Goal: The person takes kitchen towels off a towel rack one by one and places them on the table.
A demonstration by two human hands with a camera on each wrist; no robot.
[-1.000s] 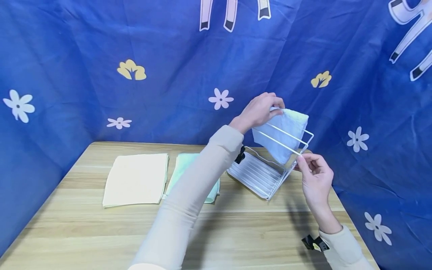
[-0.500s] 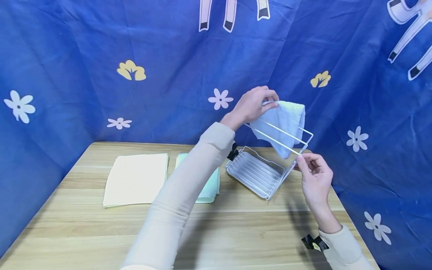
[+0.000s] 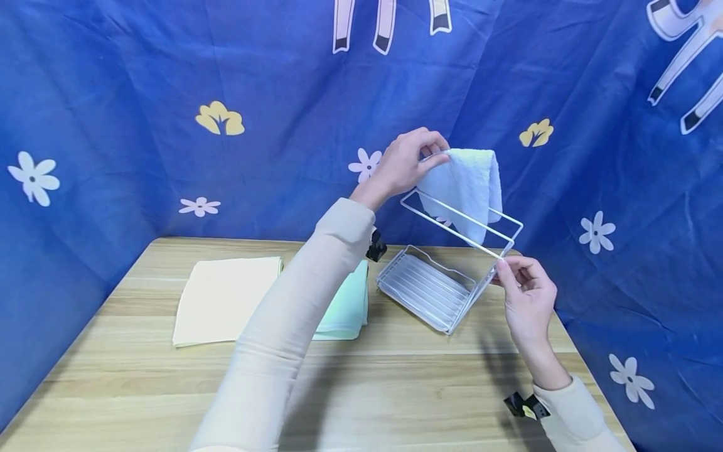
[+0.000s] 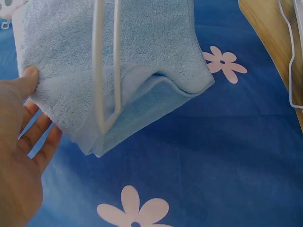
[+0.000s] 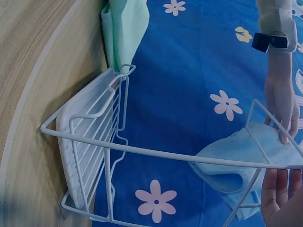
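A folded light blue towel (image 3: 465, 182) hangs from my left hand (image 3: 408, 162), which pinches its top left edge between thumb and fingers. Upper bars of a white wire rack (image 5: 165, 154) pass in front of the towel, and its lower end hangs among them. In the left wrist view, the thumb lies on the near face of the terry cloth, other fingers behind it. My right hand (image 3: 528, 295) pinches the rack's upper right corner with thumb and fingertips. A shallow tray (image 3: 423, 292) sits in the rack's base on the table.
Left of the rack lies a folded mint green towel (image 3: 346, 307), partly hidden by the left sleeve (image 3: 282, 339). Farther left is a folded cream towel (image 3: 220, 301). A blue patterned curtain (image 3: 282, 157) stands behind the wooden table (image 3: 407, 395).
My left hand has moved up and to the left, raising the light blue towel higher against the rack's upper bars. My right hand has stayed at the rack's corner.
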